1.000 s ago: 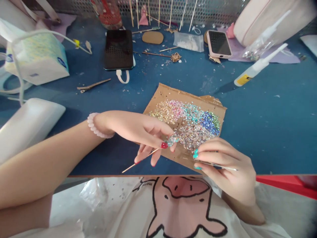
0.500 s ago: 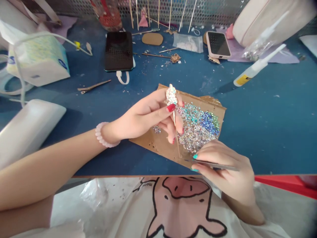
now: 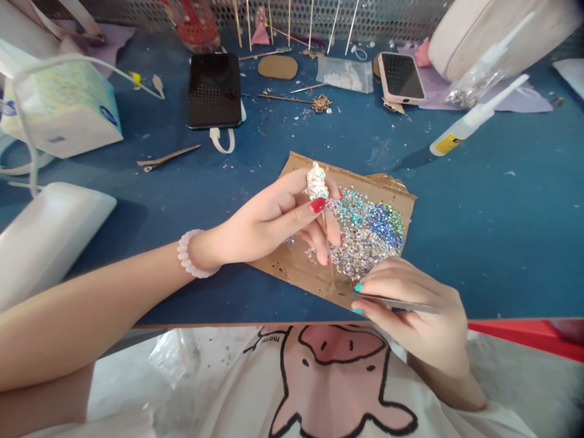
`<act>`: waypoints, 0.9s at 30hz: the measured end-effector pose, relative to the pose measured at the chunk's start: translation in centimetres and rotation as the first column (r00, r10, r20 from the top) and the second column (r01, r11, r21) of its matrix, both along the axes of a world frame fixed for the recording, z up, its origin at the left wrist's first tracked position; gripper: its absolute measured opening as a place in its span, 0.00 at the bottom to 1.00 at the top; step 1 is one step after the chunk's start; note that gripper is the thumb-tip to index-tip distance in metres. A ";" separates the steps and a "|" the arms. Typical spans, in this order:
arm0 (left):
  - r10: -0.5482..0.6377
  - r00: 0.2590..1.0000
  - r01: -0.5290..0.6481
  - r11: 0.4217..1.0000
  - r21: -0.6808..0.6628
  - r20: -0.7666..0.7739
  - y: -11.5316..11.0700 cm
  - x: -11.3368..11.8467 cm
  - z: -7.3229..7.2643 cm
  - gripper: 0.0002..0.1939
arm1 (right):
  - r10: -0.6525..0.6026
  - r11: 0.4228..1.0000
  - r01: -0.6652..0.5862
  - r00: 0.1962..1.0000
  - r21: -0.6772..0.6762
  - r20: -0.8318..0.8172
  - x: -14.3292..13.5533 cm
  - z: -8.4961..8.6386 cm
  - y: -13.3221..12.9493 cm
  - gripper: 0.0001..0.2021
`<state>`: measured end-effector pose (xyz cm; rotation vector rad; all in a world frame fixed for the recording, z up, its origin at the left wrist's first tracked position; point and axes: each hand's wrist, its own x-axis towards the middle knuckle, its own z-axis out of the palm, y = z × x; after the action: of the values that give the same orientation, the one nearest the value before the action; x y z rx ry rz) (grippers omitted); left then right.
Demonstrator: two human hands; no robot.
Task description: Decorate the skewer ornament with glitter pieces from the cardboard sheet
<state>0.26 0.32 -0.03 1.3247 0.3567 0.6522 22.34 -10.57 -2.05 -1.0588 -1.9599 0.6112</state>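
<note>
Between thumb and fingers, my left hand (image 3: 274, 213) pinches a thin stick (image 3: 326, 234) topped by a sparkling, rhinestone-covered piece (image 3: 316, 182). The stick slants down, its lower end over the cardboard (image 3: 296, 277). My right hand (image 3: 415, 304) is closed around metal tweezers (image 3: 396, 303), whose tips point left near the stick's lower end; whether they hold anything is too small to tell. Under and beside both hands lie loose rhinestones on the cardboard: a clear pile (image 3: 360, 249), blue ones (image 3: 384, 224), turquoise ones (image 3: 350, 207) and green ones (image 3: 396, 216).
A black phone (image 3: 214, 91) and a hair clip (image 3: 168, 158) lie at the back left, near a tissue pack (image 3: 68, 115). To the right stands a glue bottle (image 3: 479, 118), with a pink-cased phone (image 3: 401, 78) behind it. Several upright sticks (image 3: 289, 24) line the back.
My left hand has moved slightly down and right with the stick and its sparkling top. The right hand with the tweezers stays nearly still. The view has shifted a little.
</note>
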 end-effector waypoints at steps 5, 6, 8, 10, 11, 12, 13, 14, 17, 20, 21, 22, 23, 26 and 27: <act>0.015 1.000 -0.015 1.000 -0.013 -0.018 -0.1 0.0 0.2 0.04 | -0.003 1.000 0.003 1.000 0.000 -0.003 0.0 -0.1 0.0 0.08; 0.016 1.000 -0.016 1.000 -0.014 -0.021 -0.1 0.1 0.2 0.05 | -0.004 1.000 0.004 1.000 -0.001 -0.002 0.0 -0.1 0.0 0.08; 0.017 1.000 -0.017 1.000 -0.014 -0.025 -0.1 0.1 0.2 0.07 | 0.001 1.000 -0.001 1.000 -0.002 -0.006 0.0 0.0 0.0 0.09; 0.018 0.999 -0.019 1.000 -0.018 -0.031 -0.2 0.1 0.3 0.08 | 0.007 1.000 -0.007 1.000 -0.003 -0.006 0.0 0.0 0.0 0.09; 0.020 0.999 -0.020 1.000 -0.021 -0.034 -0.3 0.1 0.3 0.09 | 0.008 1.000 -0.008 1.000 -0.001 -0.005 0.0 0.0 0.0 0.10; 0.020 0.999 -0.021 1.000 -0.023 -0.034 -0.3 0.1 0.3 0.09 | 0.008 1.000 -0.008 1.000 0.000 -0.004 0.0 0.0 0.0 0.10; 0.020 0.999 -0.021 1.000 -0.023 -0.033 -0.3 0.1 0.3 0.09 | 0.008 1.000 -0.008 1.000 0.002 -0.001 0.0 0.0 0.0 0.10; 0.020 0.999 -0.020 1.000 -0.022 -0.032 -0.3 0.1 0.3 0.09 | 0.007 1.000 -0.007 1.000 0.004 0.001 0.0 0.0 0.0 0.10; 0.018 0.999 -0.019 1.000 -0.017 -0.033 -0.3 0.1 0.3 0.07 | 0.005 1.000 -0.005 1.000 0.003 0.001 0.1 -0.1 -0.1 0.10; 0.017 0.999 -0.018 1.000 -0.014 -0.034 -0.2 0.1 0.2 0.06 | 0.000 1.000 0.000 1.000 0.001 -0.003 0.1 -0.1 -0.1 0.09; 0.017 0.999 -0.017 1.000 -0.014 -0.031 -0.2 0.1 0.2 0.06 | -0.001 1.000 0.001 1.000 0.001 -0.004 0.1 -0.1 -0.1 0.09; 0.018 0.999 -0.018 1.000 -0.017 -0.028 -0.1 0.1 0.2 0.05 | -0.001 1.000 0.001 1.000 0.002 -0.004 0.0 -0.1 -0.1 0.09; 0.021 0.999 -0.021 1.000 -0.019 -0.025 -0.1 0.1 0.2 0.04 | 0.000 1.000 0.000 1.000 0.006 -0.003 0.0 -0.1 -0.1 0.09; 0.027 0.999 -0.028 0.999 -0.017 -0.016 -0.1 0.1 0.2 0.03 | 0.005 1.000 -0.005 1.000 0.018 0.000 0.1 0.0 0.0 0.09; 0.027 1.000 -0.027 1.000 -0.014 -0.012 -0.1 0.1 0.1 0.03 | 0.006 1.000 -0.006 1.000 0.019 -0.002 0.1 0.0 0.0 0.09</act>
<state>0.39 0.20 0.11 1.3129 0.3885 0.6638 22.41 -10.58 -2.08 -1.0407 -1.9642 0.5950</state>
